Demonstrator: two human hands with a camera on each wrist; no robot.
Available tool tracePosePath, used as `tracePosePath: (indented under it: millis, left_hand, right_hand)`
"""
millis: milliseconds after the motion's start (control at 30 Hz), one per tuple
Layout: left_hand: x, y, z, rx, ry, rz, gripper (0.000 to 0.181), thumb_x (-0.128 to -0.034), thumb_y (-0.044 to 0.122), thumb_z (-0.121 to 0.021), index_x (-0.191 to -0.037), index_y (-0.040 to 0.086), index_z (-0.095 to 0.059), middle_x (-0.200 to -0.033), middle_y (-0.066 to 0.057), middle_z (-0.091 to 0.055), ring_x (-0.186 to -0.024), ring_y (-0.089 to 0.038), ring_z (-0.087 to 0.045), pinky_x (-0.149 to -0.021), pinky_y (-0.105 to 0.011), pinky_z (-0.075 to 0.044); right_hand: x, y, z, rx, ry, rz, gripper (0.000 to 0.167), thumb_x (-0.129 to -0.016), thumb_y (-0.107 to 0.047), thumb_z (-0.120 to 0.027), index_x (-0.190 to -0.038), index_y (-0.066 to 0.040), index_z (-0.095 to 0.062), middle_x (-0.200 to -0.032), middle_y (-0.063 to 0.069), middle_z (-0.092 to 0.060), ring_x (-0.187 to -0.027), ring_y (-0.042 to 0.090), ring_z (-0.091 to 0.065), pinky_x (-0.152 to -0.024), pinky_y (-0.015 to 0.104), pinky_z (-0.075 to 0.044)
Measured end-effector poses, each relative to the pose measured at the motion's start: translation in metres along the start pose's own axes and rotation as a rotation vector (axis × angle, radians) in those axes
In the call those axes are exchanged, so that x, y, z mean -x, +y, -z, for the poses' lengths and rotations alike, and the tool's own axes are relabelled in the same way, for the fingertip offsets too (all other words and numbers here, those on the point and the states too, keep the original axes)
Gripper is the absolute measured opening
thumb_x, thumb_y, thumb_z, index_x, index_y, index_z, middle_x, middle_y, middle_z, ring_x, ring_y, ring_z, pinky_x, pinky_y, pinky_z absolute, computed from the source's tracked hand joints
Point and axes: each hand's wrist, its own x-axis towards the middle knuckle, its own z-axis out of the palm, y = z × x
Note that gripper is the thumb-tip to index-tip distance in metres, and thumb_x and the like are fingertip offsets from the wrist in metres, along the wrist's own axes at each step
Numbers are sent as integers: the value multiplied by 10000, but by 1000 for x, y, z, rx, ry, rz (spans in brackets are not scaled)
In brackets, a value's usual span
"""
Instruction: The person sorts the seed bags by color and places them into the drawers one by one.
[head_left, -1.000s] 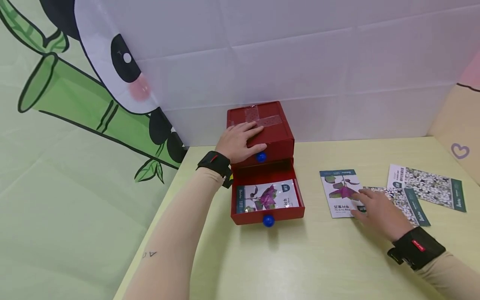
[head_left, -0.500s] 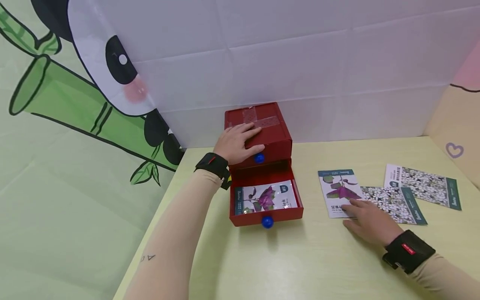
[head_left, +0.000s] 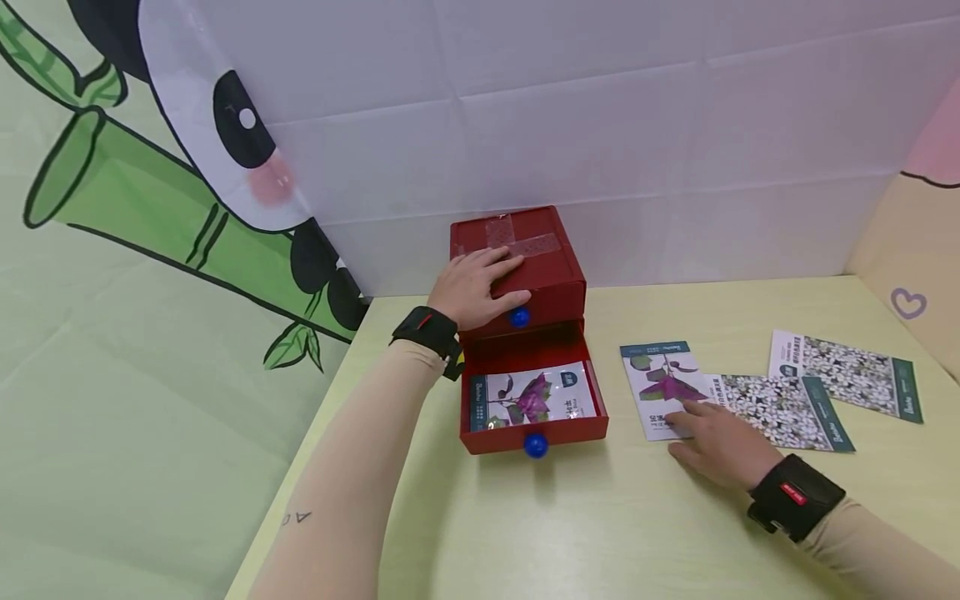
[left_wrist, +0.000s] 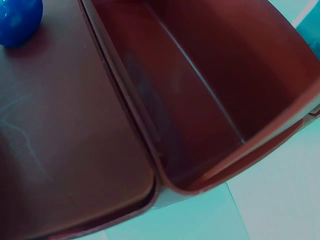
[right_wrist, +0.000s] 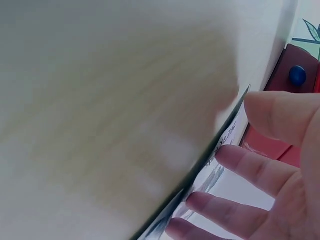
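My left hand (head_left: 474, 287) rests with spread fingers on top of a red drawer box (head_left: 555, 267). Below its upper drawer, the lower drawer (head_left: 491, 442) is pulled out, and a purple-flower seed packet (head_left: 534, 396) lies inside it. On the table, my right hand (head_left: 722, 443) touches another purple-flower packet (head_left: 660, 375) with fairly straight fingertips. The thumb (right_wrist: 272, 112) stands apart from the fingers in the right wrist view. Under and beside this hand lies a white-flower packet (head_left: 787, 408), partly hidden. The left wrist view shows the drawer interior (left_wrist: 185, 85) but no hand.
A second white-flower packet (head_left: 855, 371) lies farther back on the right of the pale table (head_left: 585, 533). Blue knobs (head_left: 536, 446) stick out from the drawers. A white cloth wall (head_left: 675, 125) closes off the back, and a printed green cloth (head_left: 127, 417) hangs at the left.
My right hand has slid left, and the purple-flower packet under its fingertips has shifted left with it, uncovering more of the white-flower packet. The left hand has stayed on the box.
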Motion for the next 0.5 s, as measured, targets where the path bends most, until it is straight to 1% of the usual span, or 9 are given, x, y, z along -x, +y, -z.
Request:
tracePosePath:
  millis: [200,333,500]
  left_hand:
    - [10,-4,1,5,6,-23,727,-884,674,-439,-1505,308,-341,-1560,-1,-292,-1424,-247,-254,-1157,-487,-173]
    - [16,-7,2,7,5,-35,723,-887,671,-438,-1505,310,-340,-1560,0,-294,-1424,-242,-254,-1158,-485,-173]
    - [25,-10,3,10,0,-61,724,-885,673,-443,-1503,309,-345,-1558,1,-297,-1425,-238,-252,-1161,-477,-167]
  right_hand:
    - [-5,-25,-5,-2,-23,-13,420,-838,-272,-740,-1167,-19,-673,-1231,293,-579,-1141,488,-531,-915,621,-433]
    - [-8,-40,-9,8,-20,-6,385,-826,-265,-752,-1116,-23,-679,-1183,269,-611,-1094,464,-568,-898,597,-460]
    - [-7,-54,-12,23,-20,-4,345,-824,-266,-752,-1060,-33,-661,-1135,245,-633,-1034,427,-604,-853,571,-496]
